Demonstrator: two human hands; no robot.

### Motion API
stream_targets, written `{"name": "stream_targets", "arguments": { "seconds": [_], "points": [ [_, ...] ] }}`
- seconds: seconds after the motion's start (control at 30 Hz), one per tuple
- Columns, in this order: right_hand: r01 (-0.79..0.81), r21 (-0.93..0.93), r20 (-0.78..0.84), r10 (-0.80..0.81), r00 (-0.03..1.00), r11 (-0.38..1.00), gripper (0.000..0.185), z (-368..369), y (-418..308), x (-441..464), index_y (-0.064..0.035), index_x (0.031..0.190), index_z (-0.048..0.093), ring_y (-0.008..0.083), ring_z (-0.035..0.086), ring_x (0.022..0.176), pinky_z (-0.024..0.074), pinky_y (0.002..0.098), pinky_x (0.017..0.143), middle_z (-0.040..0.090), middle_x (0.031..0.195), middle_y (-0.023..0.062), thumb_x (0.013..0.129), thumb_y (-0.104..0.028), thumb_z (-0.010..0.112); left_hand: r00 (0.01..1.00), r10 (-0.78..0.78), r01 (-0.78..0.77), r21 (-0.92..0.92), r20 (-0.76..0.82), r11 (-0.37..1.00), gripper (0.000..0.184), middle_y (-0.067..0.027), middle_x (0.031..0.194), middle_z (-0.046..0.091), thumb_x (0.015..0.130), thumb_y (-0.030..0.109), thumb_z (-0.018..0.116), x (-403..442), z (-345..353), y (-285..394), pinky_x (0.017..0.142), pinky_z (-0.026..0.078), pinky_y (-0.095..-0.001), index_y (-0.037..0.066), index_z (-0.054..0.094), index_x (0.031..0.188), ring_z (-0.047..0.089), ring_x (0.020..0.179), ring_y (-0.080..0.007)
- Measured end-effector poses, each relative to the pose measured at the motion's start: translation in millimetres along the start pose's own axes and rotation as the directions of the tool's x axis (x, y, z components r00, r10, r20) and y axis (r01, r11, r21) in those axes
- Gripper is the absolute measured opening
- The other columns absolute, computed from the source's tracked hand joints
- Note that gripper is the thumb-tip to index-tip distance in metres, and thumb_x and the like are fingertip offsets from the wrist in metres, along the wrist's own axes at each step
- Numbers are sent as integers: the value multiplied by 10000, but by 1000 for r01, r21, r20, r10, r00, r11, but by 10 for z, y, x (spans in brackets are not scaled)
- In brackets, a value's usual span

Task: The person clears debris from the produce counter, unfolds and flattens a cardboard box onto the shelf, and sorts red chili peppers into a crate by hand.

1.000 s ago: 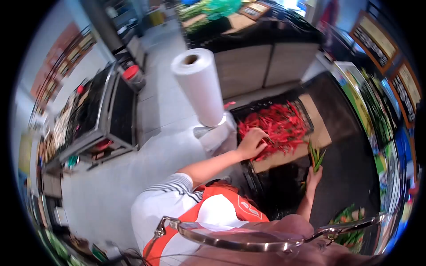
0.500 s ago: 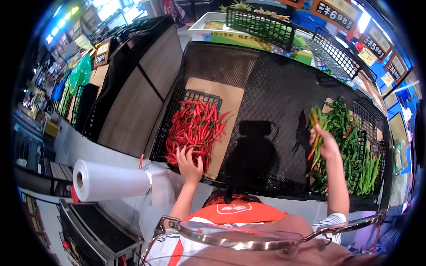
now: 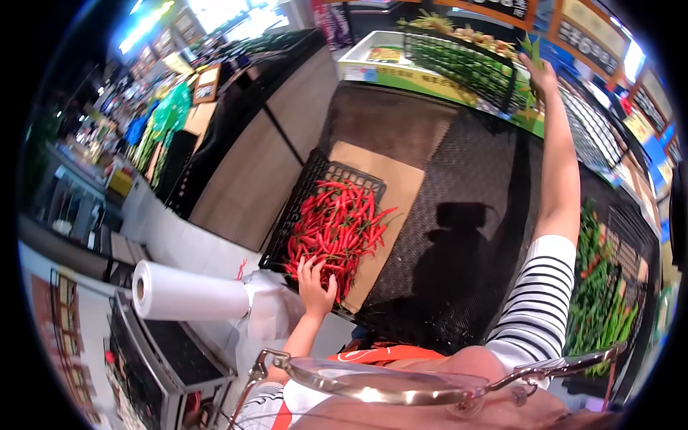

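Observation:
My left hand [image 3: 316, 288] rests with spread fingers on the near edge of a pile of red chilies [image 3: 340, 226]. The chilies lie in a black crate [image 3: 290, 208], partly on a brown cardboard sheet [image 3: 405, 188]. At the upper right, my right hand [image 3: 541, 75] is stretched far out, its fingers closed round a small bunch of green peppers [image 3: 532, 51]. That hand is over the edge of the raised shelf, beside a black basket of green vegetables [image 3: 459, 64].
A plastic bag roll [image 3: 193, 290] stands out left of the crate. Green peppers [image 3: 598, 315] lie in crates at the right. Behind the black mat [image 3: 473, 165] is a white bin [image 3: 358, 63]. A metal cart [image 3: 175, 351] is at the lower left.
My right hand has moved up and away from the green peppers on the right to the far shelf, still holding its bunch. My left hand remains at the red chilies. The view has shifted.

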State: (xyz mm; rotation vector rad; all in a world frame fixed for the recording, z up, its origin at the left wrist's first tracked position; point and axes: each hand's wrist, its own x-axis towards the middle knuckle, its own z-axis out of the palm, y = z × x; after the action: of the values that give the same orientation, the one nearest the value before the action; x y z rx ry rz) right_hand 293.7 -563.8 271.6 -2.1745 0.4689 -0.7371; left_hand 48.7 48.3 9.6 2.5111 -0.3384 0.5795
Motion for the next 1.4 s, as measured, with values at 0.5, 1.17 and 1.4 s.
{"name": "stream_targets", "arguments": {
  "seconds": [0.5,1.17,1.4],
  "points": [
    [201,272,-178,-156,972,941,447,50,354,-566,-21,1061,607,166,537,1009,367,276,900,610,1016,113,900,-396,425,1000,5,-5,-23,-18,1000,327,-112,1128,485,692,123,613,-2,5,-89,960,337,-425,60,543,1005,384,1152,-350],
    [-855,342,778,392,491,391,504,2136,-18,-5519,4,1263,359,224,509,1061,426,351,858,525,1131,122,850,-233,525,904,22,-81,-121,-427,989,431,-184,1185,422,767,152,610,912,-342,-479,993,240,-489,28,460,1152,323,1170,-401],
    [-847,212,800,412,437,487,418,2332,-48,-5567,-3,1166,407,176,556,883,449,295,762,553,983,91,826,-196,556,944,-310,327,180,-116,928,399,-129,1121,535,790,354,582,1082,-103,-1065,894,345,-461,90,560,1088,422,1110,-359]
  ]
}}
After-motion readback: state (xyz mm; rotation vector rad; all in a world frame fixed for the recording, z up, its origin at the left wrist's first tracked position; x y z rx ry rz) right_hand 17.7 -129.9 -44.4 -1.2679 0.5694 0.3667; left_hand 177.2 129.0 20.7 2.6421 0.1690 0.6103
